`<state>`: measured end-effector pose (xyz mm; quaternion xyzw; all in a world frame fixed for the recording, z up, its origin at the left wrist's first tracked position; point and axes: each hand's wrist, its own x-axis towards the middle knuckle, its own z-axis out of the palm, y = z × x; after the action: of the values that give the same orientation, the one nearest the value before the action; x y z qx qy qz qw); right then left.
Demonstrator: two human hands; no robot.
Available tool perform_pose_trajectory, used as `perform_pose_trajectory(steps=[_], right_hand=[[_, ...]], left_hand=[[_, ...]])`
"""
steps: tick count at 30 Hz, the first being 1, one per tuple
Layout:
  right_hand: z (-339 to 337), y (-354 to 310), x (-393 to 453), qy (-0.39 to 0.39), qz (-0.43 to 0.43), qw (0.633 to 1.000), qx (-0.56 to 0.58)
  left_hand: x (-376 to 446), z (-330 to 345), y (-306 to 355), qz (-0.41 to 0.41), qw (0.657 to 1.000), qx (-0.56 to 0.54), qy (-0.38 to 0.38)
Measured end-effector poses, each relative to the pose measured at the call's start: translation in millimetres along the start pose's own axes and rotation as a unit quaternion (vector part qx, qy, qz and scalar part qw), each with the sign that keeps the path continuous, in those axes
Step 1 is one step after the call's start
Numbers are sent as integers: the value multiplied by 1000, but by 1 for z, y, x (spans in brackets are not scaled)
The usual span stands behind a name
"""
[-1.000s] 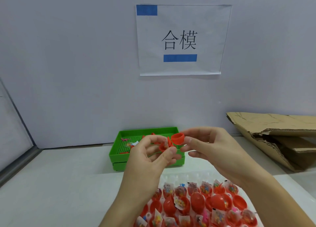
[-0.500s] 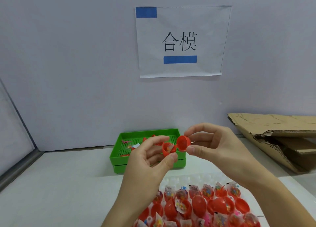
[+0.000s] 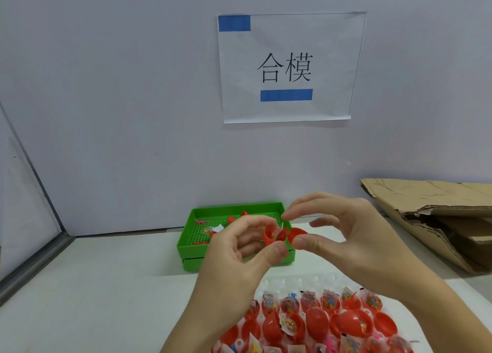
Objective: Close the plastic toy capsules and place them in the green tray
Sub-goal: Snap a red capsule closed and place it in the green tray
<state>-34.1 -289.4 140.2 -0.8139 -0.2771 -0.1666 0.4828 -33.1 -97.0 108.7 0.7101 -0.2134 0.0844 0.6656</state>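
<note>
A red capsule (image 3: 275, 235) is held in the air above the near edge of the green tray (image 3: 186, 239), still open: its lower half, with a small packet showing inside, sits in the left hand (image 3: 239, 249), and the hinged lid half (image 3: 296, 234) stands just beside it on the right. The left hand comes up from below, palm turned toward the camera, its thumb and curled fingers pinching the lower half from both sides. The right hand (image 3: 354, 235) reaches in from the right, wrist bent, its thumb pressed under the lid half and its forefinger arched over the top, pinching it; the other fingers spread loosely above. Inside the green tray lie a few red pieces and a small packet. Near the camera, a clear tray (image 3: 292, 283) holds rows of open red capsules with packets. A flattened cardboard box (image 3: 431, 214) lies at the right, and a paper sign (image 3: 290, 68) hangs on the wall.
</note>
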Motion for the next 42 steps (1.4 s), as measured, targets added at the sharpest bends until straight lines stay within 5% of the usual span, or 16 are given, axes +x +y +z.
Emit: perform_pose_trajectory(steps=[15,31,42], right_hand=[[3,-7,3,27,-45,995,-81],[3,-16,2,85,29,994,-54],[16,-19,2,92,25,991,-95]], left_hand=[[-4,9,7,16,999,22,-44],[-5,9,9,62,997,33,21],[-6,18,6,115,977,161,85]])
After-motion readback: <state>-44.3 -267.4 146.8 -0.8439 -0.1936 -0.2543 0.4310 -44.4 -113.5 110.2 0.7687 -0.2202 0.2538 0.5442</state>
